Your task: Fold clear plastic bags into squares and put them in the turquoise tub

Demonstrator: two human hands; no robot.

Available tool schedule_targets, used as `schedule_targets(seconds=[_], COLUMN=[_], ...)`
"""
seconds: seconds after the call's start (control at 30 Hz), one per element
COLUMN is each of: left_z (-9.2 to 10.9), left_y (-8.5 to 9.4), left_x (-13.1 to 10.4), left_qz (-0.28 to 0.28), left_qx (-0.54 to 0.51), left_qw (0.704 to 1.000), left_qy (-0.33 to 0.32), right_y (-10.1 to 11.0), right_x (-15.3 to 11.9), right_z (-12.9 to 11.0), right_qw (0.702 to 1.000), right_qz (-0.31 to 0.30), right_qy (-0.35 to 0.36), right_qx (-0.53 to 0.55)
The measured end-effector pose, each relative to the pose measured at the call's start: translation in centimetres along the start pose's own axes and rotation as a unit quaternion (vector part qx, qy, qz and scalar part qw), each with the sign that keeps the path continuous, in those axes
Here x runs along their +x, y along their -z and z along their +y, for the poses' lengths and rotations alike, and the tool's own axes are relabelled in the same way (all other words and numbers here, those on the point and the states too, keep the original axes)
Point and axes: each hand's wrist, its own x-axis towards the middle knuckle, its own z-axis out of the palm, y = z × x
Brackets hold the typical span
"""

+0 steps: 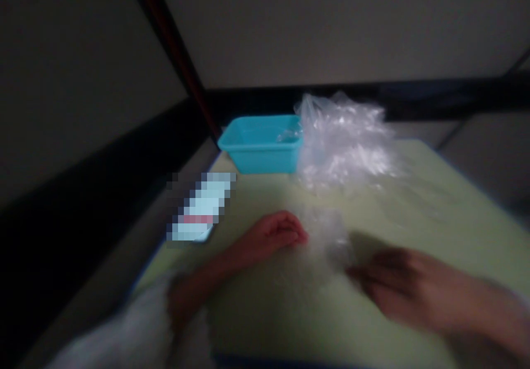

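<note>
A small clear plastic bag (329, 234) hangs between my two hands above the table, its outline smeared by motion. My left hand (285, 230) has its fingers curled together at the bag's left edge. On the other side, my right hand (401, 283) pinches the bag's lower right edge with thumb and fingers; this hand is blurred. Beyond them lies a large heap of crinkled clear plastic bags (343, 143), shiny and loosely piled. Whether the small bag contains anything cannot be made out.
A turquoise plastic basket (265, 156) stands at the far left of the yellow-green table (265, 308), some clear plastic showing inside it. The heap overlaps its right end. A pixelated phone-like slab (202, 209) lies near the left edge. Walls close in behind and left.
</note>
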Motion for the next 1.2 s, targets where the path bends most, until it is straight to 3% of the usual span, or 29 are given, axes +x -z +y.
schedule_targets(seconds=[0.2, 0.57, 0.87, 1.07, 1.2], left_z=[-0.1, 0.3, 0.9, 1.0, 0.9], left_y=[0.0, -0.3, -0.3, -0.1, 0.0], left_x=[0.0, 0.0, -0.3, -0.3, -0.1], left_qz=[0.003, 0.017, 0.044, 0.106, 0.133], left_qx=[0.01, -0.009, 0.012, 0.077, 0.114], left_qw=[1.0, 1.0, 0.999, 0.991, 0.984], left_qy=[-0.004, 0.004, 0.009, 0.01, 0.021], right_y=[-0.7, -2.2, -1.9, -2.0, -2.5], right_x=[-0.1, -0.3, -0.6, -0.4, 0.1], right_z=[1.2, 3.1, 4.2, 4.4, 4.5], right_qw=[0.998, 0.999, 0.982, 0.927, 0.867], right_qz=[0.004, -0.011, -0.013, 0.033, 0.069], right_qy=[0.056, 0.019, -0.126, -0.288, -0.372], right_qx=[-0.035, -0.043, 0.137, 0.239, 0.324])
